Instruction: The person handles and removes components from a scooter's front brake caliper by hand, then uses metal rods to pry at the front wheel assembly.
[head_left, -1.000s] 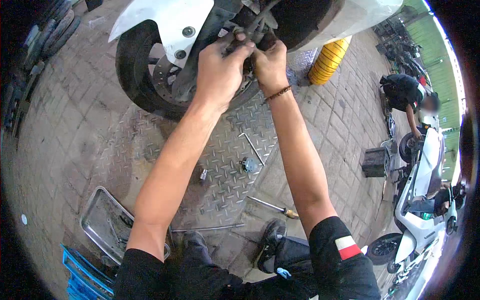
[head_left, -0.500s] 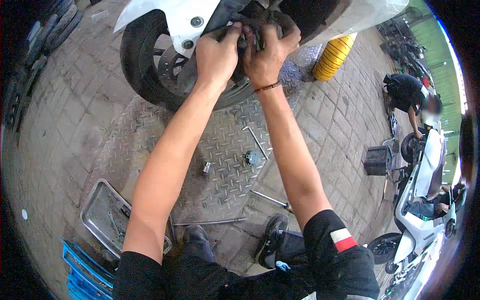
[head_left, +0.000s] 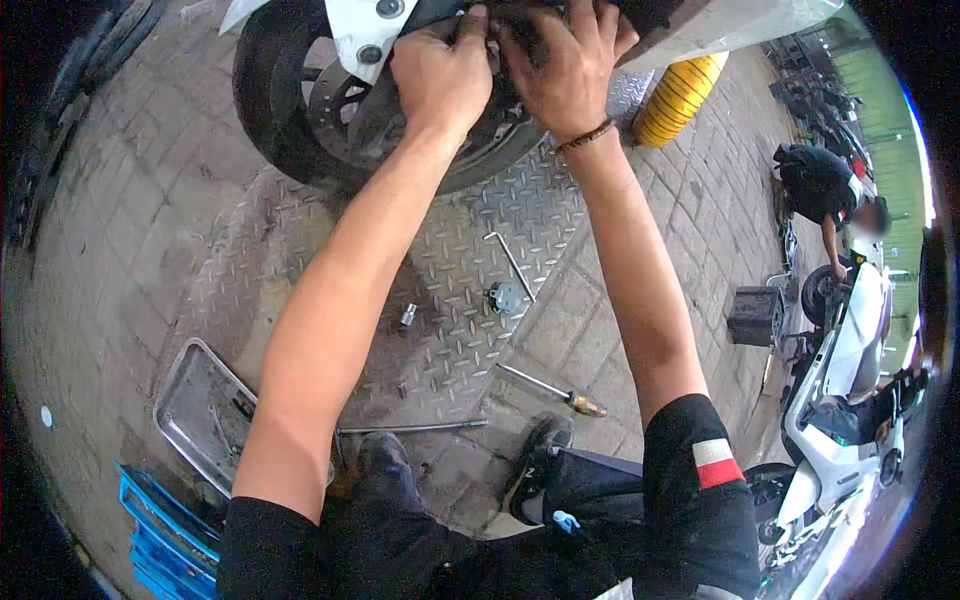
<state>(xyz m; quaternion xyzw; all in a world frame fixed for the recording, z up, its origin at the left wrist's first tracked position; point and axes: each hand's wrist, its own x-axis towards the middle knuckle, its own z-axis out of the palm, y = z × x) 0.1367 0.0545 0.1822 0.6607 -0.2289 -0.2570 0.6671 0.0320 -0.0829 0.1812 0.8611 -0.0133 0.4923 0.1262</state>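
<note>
My left hand [head_left: 445,85] is closed, thumb pointing up, against a dark part behind the white fender [head_left: 358,45] of a motorcycle. Beside it my right hand [head_left: 565,80], with a dark bracelet at the wrist, curls its fingers over the same dark area. What the fingertips grip is hidden in shadow. Just below both hands is the wheel [head_left: 290,150] with its black tyre and brake disc. On the metal plate lie a hex key [head_left: 512,265], a small grey round part [head_left: 503,297] and a socket [head_left: 408,315].
A screwdriver [head_left: 580,403] and a long metal bar [head_left: 430,427] lie near my shoes. A metal tray [head_left: 172,405] with tools is at left, above a blue crate [head_left: 150,530]. A yellow hose [head_left: 680,100] stands at right. Another person [head_left: 815,185] bends by a white scooter [head_left: 830,400].
My right hand has shifted right, away from the left hand, and its fingers are spread more. The view has tilted slightly, and the screwdriver's handle is now uncovered.
</note>
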